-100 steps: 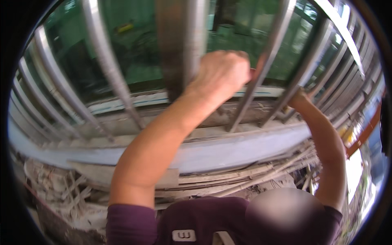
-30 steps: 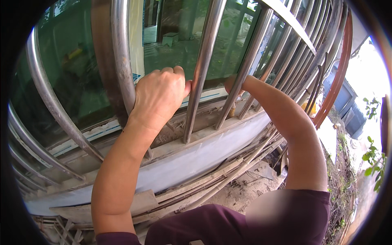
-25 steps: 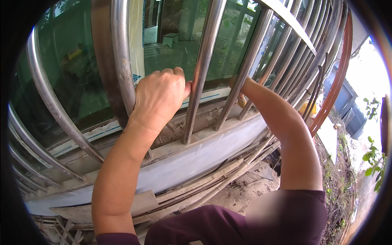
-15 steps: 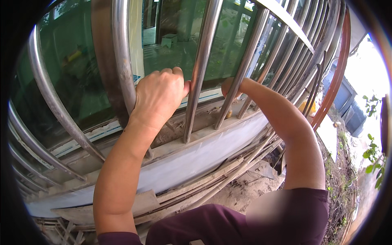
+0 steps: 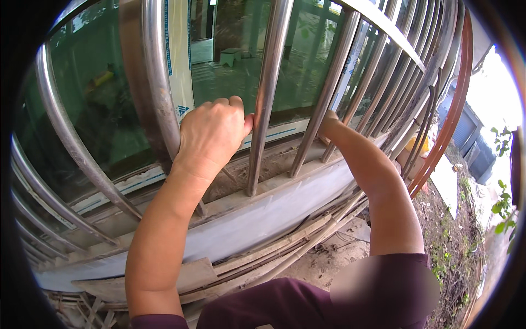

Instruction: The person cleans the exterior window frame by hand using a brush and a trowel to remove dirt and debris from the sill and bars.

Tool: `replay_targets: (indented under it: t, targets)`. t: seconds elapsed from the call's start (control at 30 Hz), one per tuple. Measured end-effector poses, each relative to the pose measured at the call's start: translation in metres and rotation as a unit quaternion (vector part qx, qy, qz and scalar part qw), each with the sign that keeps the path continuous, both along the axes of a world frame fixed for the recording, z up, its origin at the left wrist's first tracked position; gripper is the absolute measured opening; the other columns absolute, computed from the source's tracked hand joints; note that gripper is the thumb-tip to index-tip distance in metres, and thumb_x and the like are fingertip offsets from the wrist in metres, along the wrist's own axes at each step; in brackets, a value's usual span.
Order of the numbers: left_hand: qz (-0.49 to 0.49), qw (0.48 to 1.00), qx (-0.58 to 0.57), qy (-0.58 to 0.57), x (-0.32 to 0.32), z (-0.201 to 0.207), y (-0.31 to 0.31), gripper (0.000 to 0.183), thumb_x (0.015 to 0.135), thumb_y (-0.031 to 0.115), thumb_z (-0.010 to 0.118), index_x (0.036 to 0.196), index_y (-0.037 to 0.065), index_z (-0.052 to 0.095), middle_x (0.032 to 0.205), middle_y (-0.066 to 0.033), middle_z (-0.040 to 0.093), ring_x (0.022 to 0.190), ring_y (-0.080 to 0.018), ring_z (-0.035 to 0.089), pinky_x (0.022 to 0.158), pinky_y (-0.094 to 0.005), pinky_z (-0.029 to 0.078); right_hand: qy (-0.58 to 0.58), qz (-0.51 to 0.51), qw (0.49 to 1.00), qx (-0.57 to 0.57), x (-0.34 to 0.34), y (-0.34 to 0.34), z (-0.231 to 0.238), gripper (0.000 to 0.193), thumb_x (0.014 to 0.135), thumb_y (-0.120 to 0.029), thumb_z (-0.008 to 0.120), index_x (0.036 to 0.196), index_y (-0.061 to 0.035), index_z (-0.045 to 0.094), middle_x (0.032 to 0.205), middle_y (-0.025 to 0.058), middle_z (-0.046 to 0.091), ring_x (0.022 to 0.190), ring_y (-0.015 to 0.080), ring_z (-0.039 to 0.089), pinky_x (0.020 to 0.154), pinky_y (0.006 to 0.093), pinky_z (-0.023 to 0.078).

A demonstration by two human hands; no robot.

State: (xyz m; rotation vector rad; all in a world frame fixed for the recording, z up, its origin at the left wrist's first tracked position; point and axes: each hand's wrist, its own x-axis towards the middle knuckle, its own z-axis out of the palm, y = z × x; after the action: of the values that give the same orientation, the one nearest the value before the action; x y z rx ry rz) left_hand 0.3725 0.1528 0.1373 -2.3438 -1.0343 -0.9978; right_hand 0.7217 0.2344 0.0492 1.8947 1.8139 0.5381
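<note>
Left hand [image 5: 213,131] curled, knuckles up, in the gap between two uprights, thumb against or just beside the one to its right. Fingers face away; cannot tell whether they close on anything. Right hand [image 5: 331,127] sits farther right among the uprights, fingertips hidden; cannot tell its grip either. Looks to me like left steadying, right working through a gap.

By size: metal bars [image 5: 268,82] stand between person and window glass [image 5: 230,82], feet on a dusty ledge [image 5: 274,183]; presumably a guard for the window. Pale wall face [image 5: 263,222] below. Boards [image 5: 200,273] lie lengthwise at its foot, perhaps stacked there out of the way. Pale strip [image 5: 179,66] upright on the window frame, likely protective film, with blue print down its edges, too small to make out. Smallest: a blue angular mark [image 5: 182,109] just beside the left hand, no lettering legible.
</note>
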Motion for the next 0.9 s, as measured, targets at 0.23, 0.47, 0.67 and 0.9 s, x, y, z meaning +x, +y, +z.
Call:
replay_targets:
  t: [0.23, 0.47, 0.67, 0.9]
  targets:
    - [0.004, 1.0, -0.003, -0.001, -0.005, -0.001, 0.0, 0.028, 0.074, 0.028, 0.061, 0.071, 0.002, 0.052, 0.063, -0.0103, 0.057, 0.06, -0.0256, 0.059, 0.052, -0.0346, 0.049, -0.006, 0.011, 0.997, -0.079, -0.048, -0.035, 0.055, 0.029, 0.066, -0.023, 0.069, 0.091, -0.009, 0.064, 0.098, 0.0087, 0.061, 0.092, 0.0215, 0.059, 0.069, 0.0331, 0.049]
    - [-0.004, 1.0, -0.001, 0.001, 0.002, -0.001, -0.001, 0.027, 0.074, 0.028, 0.06, 0.071, 0.002, 0.052, 0.063, -0.0105, 0.056, 0.06, -0.0261, 0.059, 0.052, -0.0346, 0.049, -0.058, 0.016, 0.989, -0.133, -0.035, -0.024, 0.04, 0.043, 0.062, -0.035, 0.07, 0.101, -0.0181, 0.062, 0.102, -0.0007, 0.06, 0.099, 0.0172, 0.055, 0.077, 0.031, 0.047]
    - [-0.005, 1.0, -0.008, 0.001, 0.001, 0.001, 0.001, 0.027, 0.074, 0.028, 0.06, 0.071, 0.002, 0.052, 0.063, -0.0108, 0.057, 0.06, -0.0268, 0.059, 0.052, -0.0351, 0.049, -0.025, 0.014, 0.981, -0.194, -0.039, -0.02, 0.042, 0.038, 0.064, -0.045, 0.061, 0.089, -0.0167, 0.064, 0.089, 0.0048, 0.062, 0.084, 0.0213, 0.058, 0.07, 0.0305, 0.046]
    - [0.001, 1.0, -0.015, 0.009, 0.001, 0.003, -0.002, 0.029, 0.075, 0.029, 0.059, 0.071, 0.001, 0.051, 0.065, -0.0122, 0.058, 0.06, -0.0279, 0.059, 0.053, -0.0364, 0.048, -0.015, 0.021, 0.992, -0.126, -0.033, -0.015, 0.023, 0.038, 0.064, -0.042, 0.068, 0.094, -0.0205, 0.065, 0.097, -0.0013, 0.062, 0.088, 0.0157, 0.058, 0.071, 0.0302, 0.047]
